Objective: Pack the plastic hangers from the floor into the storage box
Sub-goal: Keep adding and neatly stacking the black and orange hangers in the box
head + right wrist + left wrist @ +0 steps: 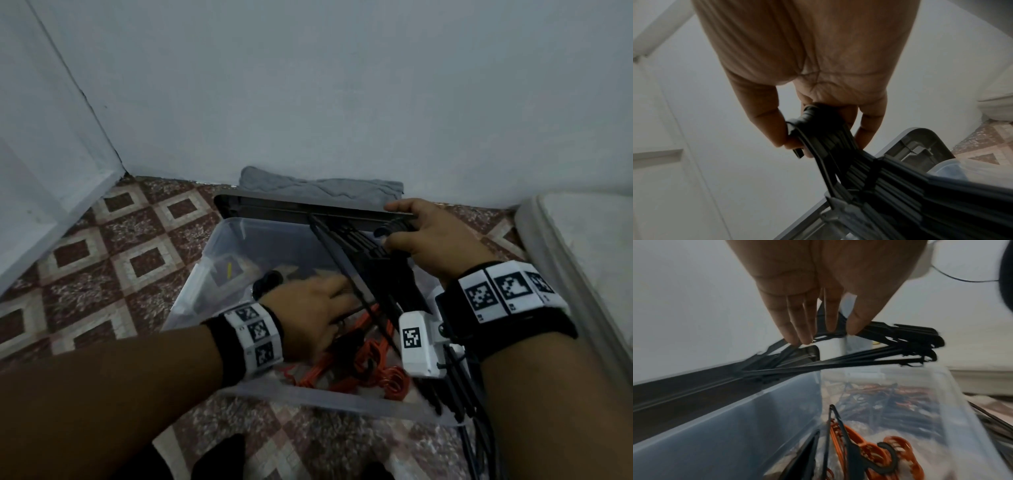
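A clear plastic storage box (308,399) stands open on the tiled floor. Orange hangers (370,363) and a black one lie in its near end. My right hand (424,236) grips the hooks of a bundle of black hangers (363,246) over the box's far right corner; the bundle slants down across the box's right side. In the right wrist view, thumb and fingers of my right hand (818,142) curl round those black hangers (890,178). My left hand (315,308) lies over the bundle, and its straight fingers (797,335) touch the black hangers (900,340).
The box's dark lid (274,205) leans against the wall behind the box, with a folded grey cloth (318,186) behind it. A white padded edge (582,240) runs along the right. Patterned floor tiles (120,240) lie open to the left.
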